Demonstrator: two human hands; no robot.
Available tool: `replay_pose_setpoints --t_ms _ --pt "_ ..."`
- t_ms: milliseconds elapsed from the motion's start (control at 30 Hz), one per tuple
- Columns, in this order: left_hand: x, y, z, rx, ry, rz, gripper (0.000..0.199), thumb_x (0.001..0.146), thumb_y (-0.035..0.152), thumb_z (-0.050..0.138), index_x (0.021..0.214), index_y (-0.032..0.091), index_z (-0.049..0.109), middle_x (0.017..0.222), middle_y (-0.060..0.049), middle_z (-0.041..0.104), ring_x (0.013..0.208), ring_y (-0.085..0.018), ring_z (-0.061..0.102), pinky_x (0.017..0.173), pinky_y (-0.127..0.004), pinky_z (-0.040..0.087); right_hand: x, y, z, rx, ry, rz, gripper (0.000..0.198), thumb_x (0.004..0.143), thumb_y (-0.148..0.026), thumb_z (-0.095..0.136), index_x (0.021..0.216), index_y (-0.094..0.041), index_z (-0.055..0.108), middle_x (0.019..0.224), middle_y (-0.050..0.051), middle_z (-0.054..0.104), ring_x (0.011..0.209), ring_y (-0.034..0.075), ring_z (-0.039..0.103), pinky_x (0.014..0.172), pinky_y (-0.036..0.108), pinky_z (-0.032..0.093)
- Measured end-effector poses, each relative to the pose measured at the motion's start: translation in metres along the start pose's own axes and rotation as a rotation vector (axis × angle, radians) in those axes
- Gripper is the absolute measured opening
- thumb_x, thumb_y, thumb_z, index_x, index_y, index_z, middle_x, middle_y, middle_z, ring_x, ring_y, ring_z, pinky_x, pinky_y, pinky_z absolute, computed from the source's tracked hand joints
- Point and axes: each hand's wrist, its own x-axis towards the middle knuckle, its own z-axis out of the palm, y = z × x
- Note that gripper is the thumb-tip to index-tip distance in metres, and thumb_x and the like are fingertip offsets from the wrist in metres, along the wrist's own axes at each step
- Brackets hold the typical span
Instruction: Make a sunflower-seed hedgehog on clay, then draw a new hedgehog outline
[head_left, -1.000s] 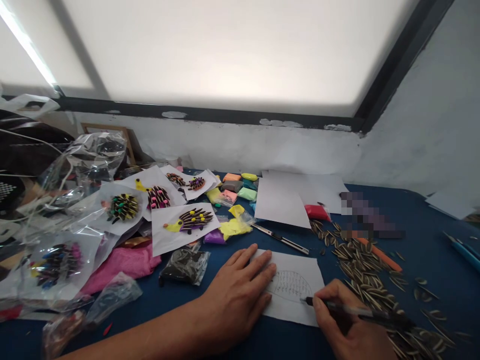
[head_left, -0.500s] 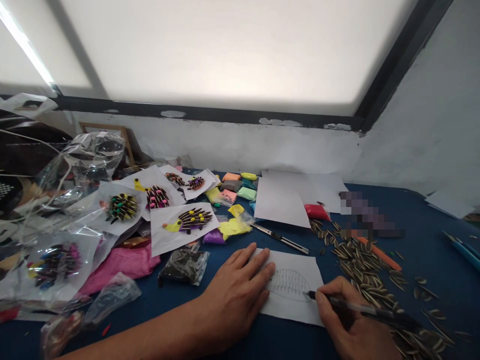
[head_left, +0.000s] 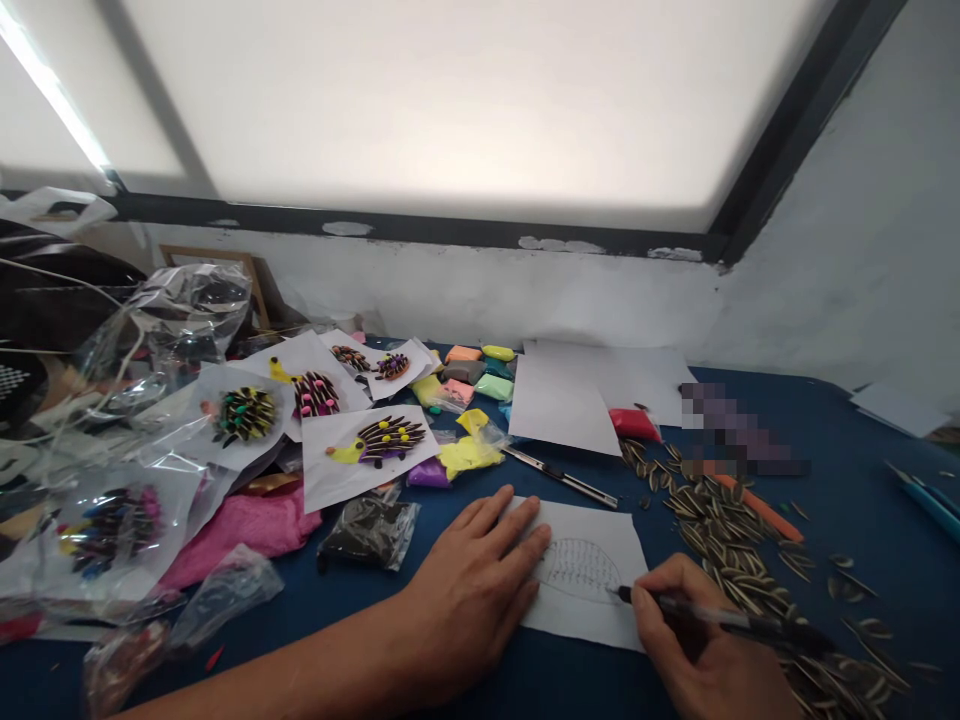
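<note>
My left hand lies flat, fingers stretched over the left part of a small white sheet of paper. An oval outline filled with rows of short pen marks is drawn on that sheet; its left end is hidden by my fingers. In my right hand a black pen is gripped, its tip at the lower right of the oval. A utility knife lies just beyond the sheet. Beside my right hand spreads a pile of striped sunflower seeds.
Seed-and-clay hedgehogs on paper, such as a yellow-headed hedgehog, lie left. Behind are coloured clay packets and blank white sheets. A black clay packet sits by my left forearm. An orange stick touches the seeds.
The pen tip has shifted very slightly on the paper, near the oval's lower right. My left hand and the sheet stay where they were.
</note>
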Motion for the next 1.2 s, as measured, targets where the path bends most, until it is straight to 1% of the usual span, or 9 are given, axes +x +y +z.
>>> replay_pose_setpoints --t_ms 167,300,400,500,633,800,933,1067,1200 --pt "-0.001 -0.001 0.0 -0.018 0.02 -0.005 0.046 0.101 0.03 0.042 0.144 0.016 0.046 0.156 -0.012 0.034 0.145 -0.036 0.025 0.113 -0.057 0.03 0.0 -0.002 -0.001 0.023 0.007 0.012 0.023 0.088 -0.038 0.049 0.07 -0.026 0.055 0.05 -0.007 0.058 0.042 0.013 0.061 0.04 0.02 0.044" --pt "-0.002 0.0 0.001 0.007 0.012 -0.022 0.046 0.101 0.03 0.042 0.145 0.016 0.046 0.156 -0.013 0.033 0.146 -0.036 0.021 0.115 -0.056 0.025 -0.002 0.004 -0.002 0.041 0.066 0.043 0.022 0.087 -0.038 0.051 0.069 -0.026 0.055 0.049 -0.007 0.056 0.039 0.012 0.057 0.038 0.02 0.042" --pt "-0.001 0.0 0.001 0.039 0.022 -0.028 0.045 0.102 0.029 0.041 0.145 0.016 0.046 0.156 -0.013 0.034 0.146 -0.035 0.021 0.116 -0.055 0.024 -0.002 0.006 -0.001 0.047 0.056 0.045 0.02 0.087 -0.036 0.052 0.07 -0.026 0.054 0.048 -0.008 0.054 0.039 0.012 0.055 0.038 0.02 0.042" --pt "-0.001 0.0 0.001 0.045 0.015 -0.019 0.046 0.101 0.03 0.042 0.146 0.016 0.045 0.156 -0.013 0.034 0.145 -0.035 0.026 0.115 -0.054 0.027 -0.002 -0.001 0.001 0.046 0.087 0.068 0.021 0.087 -0.037 0.051 0.069 -0.026 0.053 0.048 -0.007 0.053 0.04 0.012 0.055 0.04 0.021 0.042" --pt "-0.001 -0.001 0.001 0.037 0.023 -0.013 0.046 0.101 0.03 0.043 0.144 0.017 0.046 0.155 -0.014 0.035 0.144 -0.035 0.029 0.114 -0.054 0.028 -0.003 -0.01 0.002 0.041 0.163 0.14 0.023 0.088 -0.04 0.049 0.07 -0.027 0.054 0.052 -0.006 0.057 0.044 0.013 0.058 0.044 0.023 0.042" --pt "-0.001 0.0 0.001 0.016 0.03 -0.013 0.045 0.101 0.029 0.042 0.143 0.016 0.046 0.155 -0.014 0.034 0.144 -0.036 0.028 0.114 -0.055 0.028 0.0 -0.001 -0.002 0.033 0.024 0.035 0.022 0.088 -0.038 0.051 0.07 -0.027 0.055 0.051 -0.007 0.061 0.043 0.013 0.061 0.039 0.021 0.043" --pt "0.0 0.001 -0.001 0.027 0.013 -0.018 0.045 0.101 0.029 0.042 0.144 0.015 0.047 0.155 -0.015 0.034 0.144 -0.037 0.028 0.114 -0.056 0.028 0.001 0.002 -0.004 0.028 0.034 -0.006 0.021 0.088 -0.035 0.051 0.07 -0.027 0.055 0.05 -0.008 0.06 0.041 0.012 0.06 0.039 0.019 0.044" --pt "0.0 0.001 -0.001 0.045 0.001 -0.018 0.046 0.101 0.029 0.042 0.144 0.015 0.046 0.155 -0.015 0.034 0.144 -0.037 0.028 0.114 -0.056 0.029 0.002 -0.002 -0.003 0.033 0.05 -0.005 0.022 0.089 -0.035 0.049 0.069 -0.026 0.054 0.051 -0.007 0.058 0.041 0.012 0.06 0.04 0.019 0.045" --pt "-0.001 -0.001 0.002 0.034 0.032 -0.01 0.045 0.101 0.03 0.042 0.144 0.016 0.046 0.155 -0.014 0.035 0.144 -0.035 0.029 0.114 -0.055 0.028 0.0 0.001 -0.003 0.031 -0.003 0.007 0.02 0.089 -0.035 0.049 0.071 -0.026 0.054 0.052 -0.007 0.06 0.041 0.012 0.061 0.04 0.019 0.045"
